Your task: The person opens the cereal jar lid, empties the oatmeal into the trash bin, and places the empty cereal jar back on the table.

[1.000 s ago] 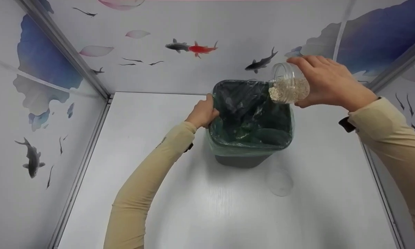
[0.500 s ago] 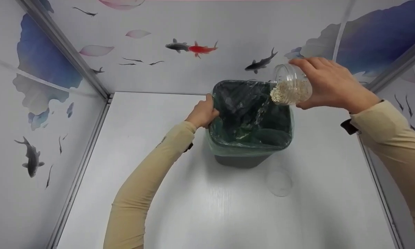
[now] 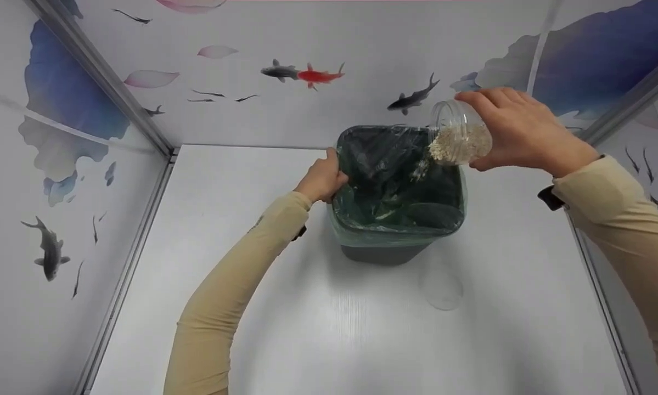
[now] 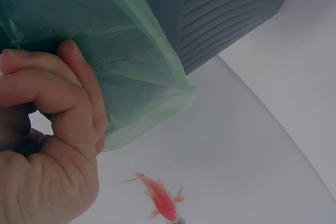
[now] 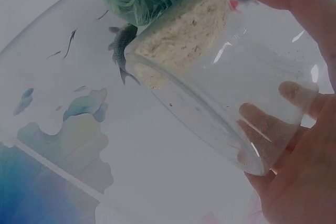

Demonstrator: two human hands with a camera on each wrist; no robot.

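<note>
My right hand [image 3: 526, 131] grips a clear jar [image 3: 450, 112], tipped on its side with its mouth toward the bin. Pale flakes [image 3: 448, 147] that look like oats lie along the jar's lower wall, and some are dropping past its lip. Below the mouth stands a dark grey bin [image 3: 383, 255] lined with a green plastic bag [image 3: 361, 237]. At the bin's left rim, my left hand [image 3: 323, 178] holds the edge, fingers curled over the bag. The left wrist view has those bent fingers [image 4: 73, 93] against the liner [image 4: 142, 61]. In the right wrist view, flakes [image 5: 184, 32] reach the jar's lip.
A round transparent lid [image 3: 442, 289] lies on the white table [image 3: 350, 340], in front of the bin and to its right. White panels with painted fish [image 3: 320, 75] and blue leaves enclose the table at the back and both sides.
Loose flakes now fall from the jar into the bin, where none showed in the air before. The jar dipped slightly, then rose back. The left hand has stayed on the rim.
</note>
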